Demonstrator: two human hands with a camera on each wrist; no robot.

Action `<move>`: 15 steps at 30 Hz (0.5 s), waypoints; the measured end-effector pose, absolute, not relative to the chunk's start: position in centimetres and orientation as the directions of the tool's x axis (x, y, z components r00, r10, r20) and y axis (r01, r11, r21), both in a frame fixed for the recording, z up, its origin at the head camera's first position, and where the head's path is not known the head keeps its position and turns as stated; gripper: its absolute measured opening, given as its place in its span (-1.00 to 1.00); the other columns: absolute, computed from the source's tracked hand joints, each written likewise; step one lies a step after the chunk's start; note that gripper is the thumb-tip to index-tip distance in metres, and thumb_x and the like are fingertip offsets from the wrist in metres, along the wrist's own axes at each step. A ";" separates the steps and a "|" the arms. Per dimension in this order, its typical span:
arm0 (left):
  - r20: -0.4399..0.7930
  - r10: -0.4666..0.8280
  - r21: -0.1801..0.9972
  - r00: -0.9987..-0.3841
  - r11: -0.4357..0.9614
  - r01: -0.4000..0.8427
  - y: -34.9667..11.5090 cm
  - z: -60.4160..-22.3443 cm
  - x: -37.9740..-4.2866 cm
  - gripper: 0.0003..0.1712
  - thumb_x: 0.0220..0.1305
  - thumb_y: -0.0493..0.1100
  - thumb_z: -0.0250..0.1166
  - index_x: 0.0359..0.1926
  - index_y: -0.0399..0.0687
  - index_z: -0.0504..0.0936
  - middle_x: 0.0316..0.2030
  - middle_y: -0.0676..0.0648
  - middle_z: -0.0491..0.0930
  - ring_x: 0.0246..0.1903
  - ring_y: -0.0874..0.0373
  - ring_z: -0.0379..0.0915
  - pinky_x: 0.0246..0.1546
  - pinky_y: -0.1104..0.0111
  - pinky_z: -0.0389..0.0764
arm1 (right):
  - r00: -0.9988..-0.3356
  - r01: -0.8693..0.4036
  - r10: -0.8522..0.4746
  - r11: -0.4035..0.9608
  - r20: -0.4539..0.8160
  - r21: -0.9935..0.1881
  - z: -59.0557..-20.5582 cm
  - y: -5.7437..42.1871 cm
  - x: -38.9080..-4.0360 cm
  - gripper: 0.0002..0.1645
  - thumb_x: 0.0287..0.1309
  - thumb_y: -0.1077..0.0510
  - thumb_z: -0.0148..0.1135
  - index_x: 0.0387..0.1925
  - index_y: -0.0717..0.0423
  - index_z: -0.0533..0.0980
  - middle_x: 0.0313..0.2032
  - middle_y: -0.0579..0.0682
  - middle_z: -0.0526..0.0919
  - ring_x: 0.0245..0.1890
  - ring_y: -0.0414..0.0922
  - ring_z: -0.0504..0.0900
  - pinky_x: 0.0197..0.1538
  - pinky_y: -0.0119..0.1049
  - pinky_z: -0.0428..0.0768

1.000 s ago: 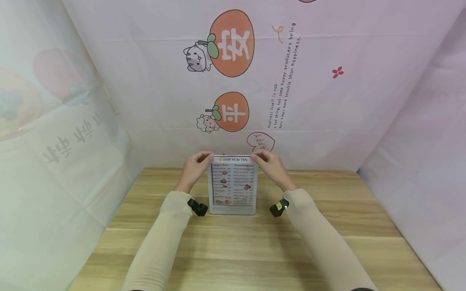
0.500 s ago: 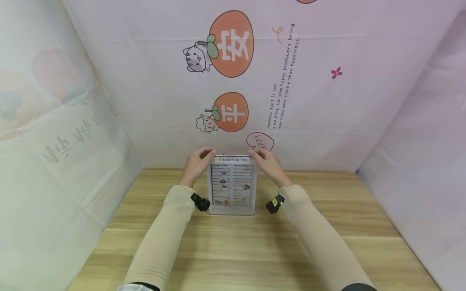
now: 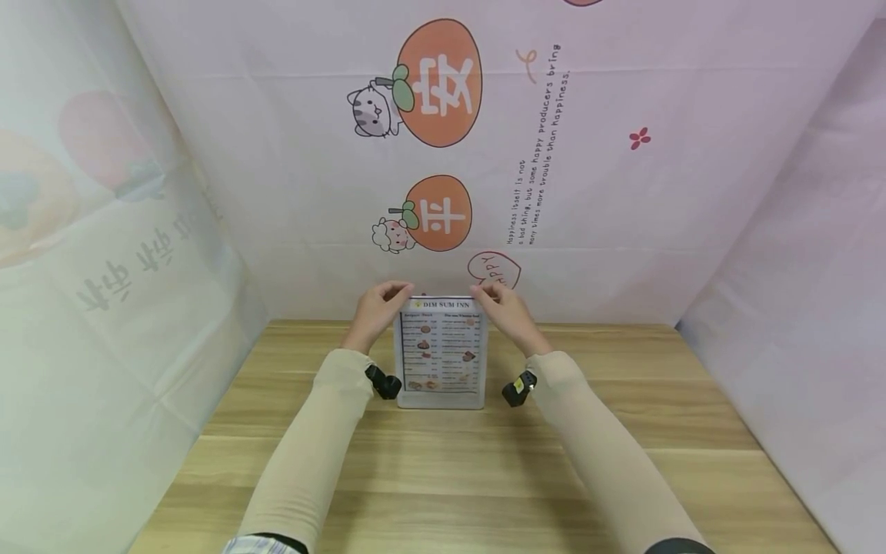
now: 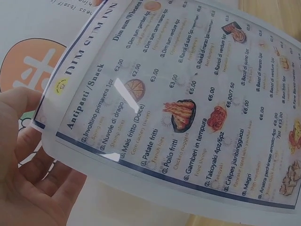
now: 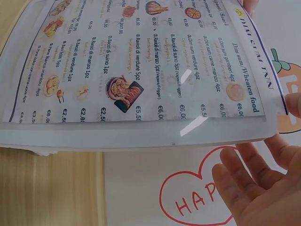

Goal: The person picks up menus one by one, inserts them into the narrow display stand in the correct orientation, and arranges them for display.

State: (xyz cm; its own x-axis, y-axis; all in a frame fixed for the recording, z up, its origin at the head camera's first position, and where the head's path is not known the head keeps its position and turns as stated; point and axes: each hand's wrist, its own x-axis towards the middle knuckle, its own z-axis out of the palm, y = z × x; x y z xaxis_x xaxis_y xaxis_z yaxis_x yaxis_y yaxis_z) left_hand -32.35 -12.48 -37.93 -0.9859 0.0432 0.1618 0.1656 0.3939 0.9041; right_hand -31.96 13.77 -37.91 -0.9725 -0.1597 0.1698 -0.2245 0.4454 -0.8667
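Note:
A printed menu sheet (image 3: pixel 441 350) headed "DIM SUM INN" sits in an upright clear menu holder (image 3: pixel 440 401) on the table. At the holder's top left corner, my left hand (image 3: pixel 376 313) pinches the sheet's upper edge between thumb and forefinger. My right hand (image 3: pixel 511 314) does the same at the top right corner. In the left wrist view the left hand's other fingers (image 4: pixel 56 183) curl loosely beside the holder. The right wrist view has the remaining fingers of that hand (image 5: pixel 244 172) spread behind and below the corner.
The holder stands on a wood-grain table (image 3: pixel 443 477), toward its back edge. A printed cloth backdrop (image 3: pixel 588 192) rises close behind it, and cloth side walls (image 3: pixel 796 308) flank the table. Small black wrist cameras (image 3: pixel 384 382) hang near the holder's sides.
Both hands have shifted slightly inward along the top edge, and the wrists have come a little up and closer to the holder. The holder has stayed in place.

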 end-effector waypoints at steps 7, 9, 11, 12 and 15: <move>0.155 0.054 0.909 -0.987 0.383 0.163 -12.5 -38.2 -32.0 -0.53 0.41 0.19 0.23 0.13 0.01 0.65 0.02 -0.02 0.62 0.04 0.05 0.49 0.15 0.10 0.48 | -0.973 -0.218 -0.167 0.447 0.158 -0.868 -38.4 13.8 -31.9 -0.36 0.42 -0.32 0.03 0.16 0.10 0.47 0.18 0.11 0.54 0.23 0.08 0.46 0.26 0.09 0.43; 0.155 0.059 0.908 -0.986 0.384 0.166 -12.6 -38.3 -32.0 -0.52 0.41 0.20 0.23 0.13 0.01 0.65 0.01 -0.02 0.62 0.04 0.05 0.48 0.14 0.10 0.48 | -0.973 -0.219 -0.169 0.448 0.158 -0.867 -38.5 13.8 -31.9 -0.39 0.43 -0.30 0.03 0.16 0.10 0.48 0.16 0.11 0.55 0.22 0.08 0.47 0.25 0.10 0.44; 0.152 0.063 0.911 -0.986 0.378 0.165 -12.7 -38.5 -32.1 -0.51 0.40 0.21 0.23 0.13 0.01 0.66 -0.01 -0.02 0.62 0.02 0.05 0.49 0.13 0.10 0.49 | -0.973 -0.217 -0.167 0.453 0.157 -0.865 -38.5 13.8 -31.9 -0.39 0.43 -0.30 0.03 0.16 0.08 0.48 0.14 0.10 0.56 0.20 0.08 0.47 0.24 0.10 0.44; 0.151 0.066 0.914 -0.986 0.371 0.165 -12.7 -38.6 -32.1 -0.52 0.39 0.21 0.24 0.12 0.01 0.66 -0.02 -0.02 0.62 0.02 0.05 0.49 0.12 0.10 0.49 | -0.974 -0.217 -0.165 0.456 0.157 -0.863 -38.6 13.8 -31.8 -0.39 0.43 -0.30 0.03 0.16 0.08 0.48 0.13 0.10 0.57 0.20 0.08 0.48 0.23 0.11 0.45; 0.146 0.075 0.919 -0.986 0.358 0.163 -12.8 -38.8 -32.2 -0.53 0.38 0.22 0.25 0.10 0.03 0.67 -0.05 -0.01 0.62 0.00 0.05 0.49 0.11 0.10 0.49 | -0.975 -0.214 -0.162 0.465 0.155 -0.859 -38.6 13.7 -31.7 -0.39 0.42 -0.31 0.02 0.15 0.06 0.49 0.12 0.09 0.57 0.19 0.07 0.49 0.22 0.11 0.45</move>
